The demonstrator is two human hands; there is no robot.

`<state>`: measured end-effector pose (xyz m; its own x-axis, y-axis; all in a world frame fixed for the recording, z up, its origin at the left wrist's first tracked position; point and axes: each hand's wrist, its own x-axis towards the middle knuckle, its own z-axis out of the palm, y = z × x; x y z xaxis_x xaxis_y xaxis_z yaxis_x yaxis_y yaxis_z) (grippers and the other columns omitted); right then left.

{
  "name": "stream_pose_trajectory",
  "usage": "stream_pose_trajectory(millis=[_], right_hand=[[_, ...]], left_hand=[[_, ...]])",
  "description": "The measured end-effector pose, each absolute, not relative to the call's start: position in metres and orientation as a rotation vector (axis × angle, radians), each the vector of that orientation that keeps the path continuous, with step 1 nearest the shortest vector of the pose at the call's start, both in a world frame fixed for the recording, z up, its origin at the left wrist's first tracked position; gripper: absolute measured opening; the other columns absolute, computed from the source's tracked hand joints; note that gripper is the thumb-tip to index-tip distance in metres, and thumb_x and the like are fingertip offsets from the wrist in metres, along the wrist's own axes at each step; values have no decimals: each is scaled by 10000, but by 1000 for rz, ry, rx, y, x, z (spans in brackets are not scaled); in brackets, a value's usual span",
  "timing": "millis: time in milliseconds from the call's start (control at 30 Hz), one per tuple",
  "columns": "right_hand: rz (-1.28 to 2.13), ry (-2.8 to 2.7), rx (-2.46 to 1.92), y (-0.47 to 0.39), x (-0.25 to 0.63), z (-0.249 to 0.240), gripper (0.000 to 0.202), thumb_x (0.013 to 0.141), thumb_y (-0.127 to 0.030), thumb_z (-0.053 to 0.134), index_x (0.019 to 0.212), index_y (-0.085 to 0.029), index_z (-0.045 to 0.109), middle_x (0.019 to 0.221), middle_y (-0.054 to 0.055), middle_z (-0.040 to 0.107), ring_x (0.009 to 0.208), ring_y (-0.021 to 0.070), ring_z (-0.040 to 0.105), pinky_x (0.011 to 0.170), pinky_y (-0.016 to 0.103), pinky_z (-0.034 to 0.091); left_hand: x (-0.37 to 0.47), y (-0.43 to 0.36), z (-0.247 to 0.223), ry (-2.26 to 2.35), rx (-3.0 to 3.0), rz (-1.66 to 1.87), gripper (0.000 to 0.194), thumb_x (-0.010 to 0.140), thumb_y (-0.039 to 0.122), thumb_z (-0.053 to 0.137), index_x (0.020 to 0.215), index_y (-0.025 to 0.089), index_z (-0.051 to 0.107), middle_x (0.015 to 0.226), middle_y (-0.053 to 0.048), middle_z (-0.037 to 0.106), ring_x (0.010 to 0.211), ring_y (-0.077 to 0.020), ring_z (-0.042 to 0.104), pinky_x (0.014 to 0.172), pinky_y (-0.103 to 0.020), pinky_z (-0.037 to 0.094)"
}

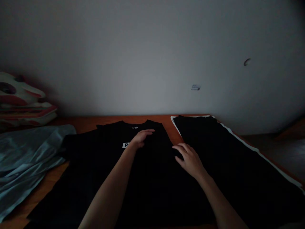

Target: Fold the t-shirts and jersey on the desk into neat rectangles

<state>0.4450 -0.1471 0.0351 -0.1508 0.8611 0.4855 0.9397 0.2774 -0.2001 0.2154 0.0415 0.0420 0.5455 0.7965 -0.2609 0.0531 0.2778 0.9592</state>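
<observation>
A black T-shirt (102, 165) with a white printed label (125, 145) on its chest lies spread in front of me, neckline at the far side. Its left sleeve sticks out to the side, while the right side shows a straight edge with no sleeve sticking out. My left hand (141, 138) is over the upper chest, fingers stretched to the right, partly covering the label. Near the shirt's right edge, my right hand (189, 157) has curved fingers with the thumb apart from them. Dark cloth shows between that thumb and the fingers; the dim light hides any grip.
Right of the shirt lies another black cloth (228, 165) over a white-edged layer (269, 157). A crumpled grey cloth (30, 156) is at the left, below a red and white toy keyboard (26, 111). The wooden surface (88, 121) meets a grey wall (133, 63).
</observation>
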Motion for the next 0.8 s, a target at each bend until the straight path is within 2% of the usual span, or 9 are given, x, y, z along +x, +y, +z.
stream_pose_trajectory(millis=[67, 133, 233, 367, 467, 633, 800], right_hand=[[-204, -2053, -1579, -147, 448, 34, 295, 858, -105, 569, 1078, -268, 680, 1076, 78, 688, 954, 259, 689, 860, 437, 578], [-180, -2032, -1548, -149, 449, 35, 259, 858, -78, 538, 990, -258, 668, 1016, 64, 683, 927, 239, 683, 845, 402, 573], [-202, -2011, -1546, -151, 448, 38, 267, 829, -57, 548, 982, -252, 648, 1018, 66, 684, 944, 246, 670, 854, 403, 559], [-265, -2179, -1479, -150, 446, 40, 252, 847, -92, 599, 1027, -255, 668, 1071, 80, 703, 966, 271, 659, 831, 427, 545], [-238, -2180, -1431, -148, 445, 38, 227, 882, -97, 560, 1006, -256, 664, 1024, 67, 722, 930, 246, 669, 827, 402, 542], [-175, -2080, -1420, -149, 447, 38, 201, 865, -126, 548, 996, -247, 640, 969, 59, 716, 917, 237, 668, 850, 395, 538], [-117, -2150, -1378, -152, 443, 43, 81, 886, -245, 601, 904, -243, 680, 931, 51, 705, 863, 216, 656, 821, 379, 534]], left_hand=[[211, 43, 42, 909, 1279, 559, 373, 765, 242, 729, 1135, 216, 768, 966, -64, 790, 830, -209, 713, 710, -300, 571], [207, 44, 42, 941, 1367, 553, 397, 703, 197, 772, 1100, 198, 776, 912, -51, 778, 772, -179, 686, 671, -261, 540], [204, 47, 39, 1005, 1491, 597, 401, 673, 157, 766, 1073, 178, 775, 898, -41, 758, 756, -148, 658, 671, -229, 509], [205, 48, 36, 1095, 1641, 631, 273, 685, 177, 738, 954, 175, 787, 830, -37, 743, 761, -166, 655, 688, -245, 515], [206, 48, 38, 1139, 1743, 649, 253, 707, 177, 709, 948, 172, 787, 820, -36, 749, 809, -186, 679, 726, -253, 530], [206, 46, 43, 1226, 1901, 652, 251, 763, 145, 673, 988, 180, 779, 917, -66, 779, 894, -216, 718, 817, -280, 546], [208, 35, 48, 1349, 2102, 643, 248, 779, 119, 669, 990, 198, 773, 1013, -105, 752, 1046, -298, 692, 1006, -407, 498]])
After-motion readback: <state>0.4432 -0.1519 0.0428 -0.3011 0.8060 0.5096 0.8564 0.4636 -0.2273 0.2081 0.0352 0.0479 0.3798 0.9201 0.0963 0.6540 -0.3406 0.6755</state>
